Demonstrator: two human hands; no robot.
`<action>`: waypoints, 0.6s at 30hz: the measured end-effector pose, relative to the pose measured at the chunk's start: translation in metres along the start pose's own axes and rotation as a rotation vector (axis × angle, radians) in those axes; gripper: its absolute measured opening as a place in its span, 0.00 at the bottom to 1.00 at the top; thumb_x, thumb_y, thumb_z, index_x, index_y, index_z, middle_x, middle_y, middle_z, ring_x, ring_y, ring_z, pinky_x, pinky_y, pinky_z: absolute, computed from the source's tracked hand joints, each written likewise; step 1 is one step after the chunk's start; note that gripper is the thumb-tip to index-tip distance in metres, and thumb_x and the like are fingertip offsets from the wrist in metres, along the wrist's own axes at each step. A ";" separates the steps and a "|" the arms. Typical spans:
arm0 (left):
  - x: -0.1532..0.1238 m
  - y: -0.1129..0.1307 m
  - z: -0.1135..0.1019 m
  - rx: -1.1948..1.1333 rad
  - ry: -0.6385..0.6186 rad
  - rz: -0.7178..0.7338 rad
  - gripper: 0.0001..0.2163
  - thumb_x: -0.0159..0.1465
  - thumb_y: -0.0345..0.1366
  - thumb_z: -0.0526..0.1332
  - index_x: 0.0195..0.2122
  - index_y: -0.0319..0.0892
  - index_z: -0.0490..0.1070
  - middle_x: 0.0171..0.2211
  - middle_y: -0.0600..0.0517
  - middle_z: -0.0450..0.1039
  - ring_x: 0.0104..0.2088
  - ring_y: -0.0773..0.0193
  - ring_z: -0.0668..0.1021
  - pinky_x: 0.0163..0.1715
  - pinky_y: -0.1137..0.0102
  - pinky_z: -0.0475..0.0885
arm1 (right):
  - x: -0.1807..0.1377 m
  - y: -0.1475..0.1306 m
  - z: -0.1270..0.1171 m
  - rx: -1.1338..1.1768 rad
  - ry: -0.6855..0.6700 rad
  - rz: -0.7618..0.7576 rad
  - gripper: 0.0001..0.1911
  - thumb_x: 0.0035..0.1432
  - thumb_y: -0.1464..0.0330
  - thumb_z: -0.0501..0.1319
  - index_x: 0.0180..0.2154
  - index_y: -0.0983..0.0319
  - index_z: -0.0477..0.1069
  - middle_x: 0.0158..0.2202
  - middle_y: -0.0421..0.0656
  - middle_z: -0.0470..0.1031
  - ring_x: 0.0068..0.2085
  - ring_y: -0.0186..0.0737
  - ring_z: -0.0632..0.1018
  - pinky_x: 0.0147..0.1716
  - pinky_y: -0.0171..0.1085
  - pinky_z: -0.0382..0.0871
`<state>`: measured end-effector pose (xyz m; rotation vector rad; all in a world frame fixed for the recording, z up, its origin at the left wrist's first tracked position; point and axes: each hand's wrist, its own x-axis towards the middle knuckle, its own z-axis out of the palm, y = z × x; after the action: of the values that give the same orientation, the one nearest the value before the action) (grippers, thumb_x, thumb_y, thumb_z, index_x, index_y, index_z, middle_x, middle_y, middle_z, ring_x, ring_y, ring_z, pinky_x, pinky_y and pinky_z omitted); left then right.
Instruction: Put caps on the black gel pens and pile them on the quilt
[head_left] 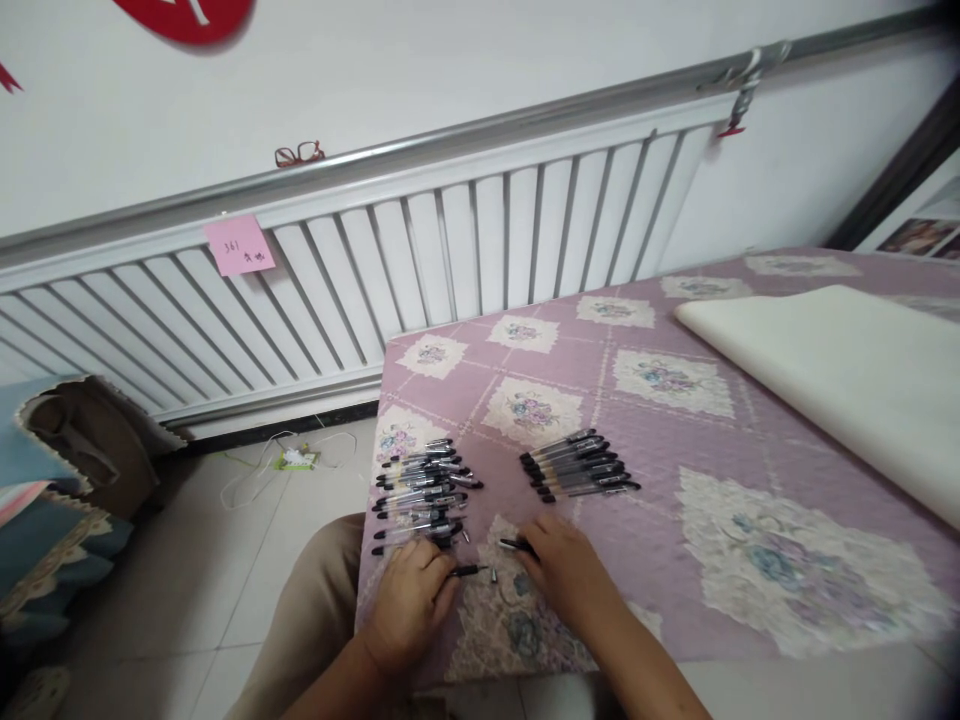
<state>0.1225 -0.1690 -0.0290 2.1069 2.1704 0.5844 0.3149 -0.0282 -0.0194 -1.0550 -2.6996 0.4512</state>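
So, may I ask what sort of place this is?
Probably a room in a home, though I cannot be certain: there is a lilac floral tablecloth, with a white radiator behind it and a pair of eyeglasses above the radiator.

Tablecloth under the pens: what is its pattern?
The tablecloth is mauve with cream patches bearing flowers, best seen in the head view.

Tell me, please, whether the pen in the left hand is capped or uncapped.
Apparently uncapped: the pen shows a thin end beyond its black part, with a small silver piece close to it.
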 end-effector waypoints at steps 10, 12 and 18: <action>-0.007 -0.018 -0.011 0.002 0.057 -0.031 0.09 0.64 0.33 0.56 0.43 0.47 0.74 0.39 0.49 0.73 0.40 0.57 0.73 0.41 0.61 0.70 | -0.003 -0.027 -0.002 0.078 -0.081 -0.044 0.09 0.54 0.65 0.64 0.38 0.60 0.71 0.39 0.45 0.75 0.43 0.49 0.74 0.42 0.43 0.63; -0.009 -0.023 -0.012 0.044 0.060 -0.037 0.09 0.64 0.33 0.57 0.41 0.47 0.74 0.38 0.49 0.73 0.40 0.57 0.73 0.40 0.61 0.70 | -0.003 -0.033 0.000 0.055 -0.120 -0.029 0.09 0.53 0.66 0.64 0.38 0.59 0.71 0.39 0.45 0.75 0.42 0.49 0.74 0.41 0.42 0.63; -0.012 -0.032 -0.004 0.099 0.091 -0.036 0.10 0.62 0.31 0.58 0.43 0.45 0.73 0.40 0.48 0.73 0.41 0.55 0.73 0.41 0.60 0.71 | 0.003 -0.039 0.009 0.094 -0.156 0.030 0.11 0.56 0.73 0.59 0.43 0.60 0.72 0.43 0.48 0.74 0.44 0.47 0.75 0.42 0.40 0.66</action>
<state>0.0916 -0.1816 -0.0376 2.1238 2.3273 0.5931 0.2861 -0.0554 -0.0139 -1.0777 -2.7676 0.6861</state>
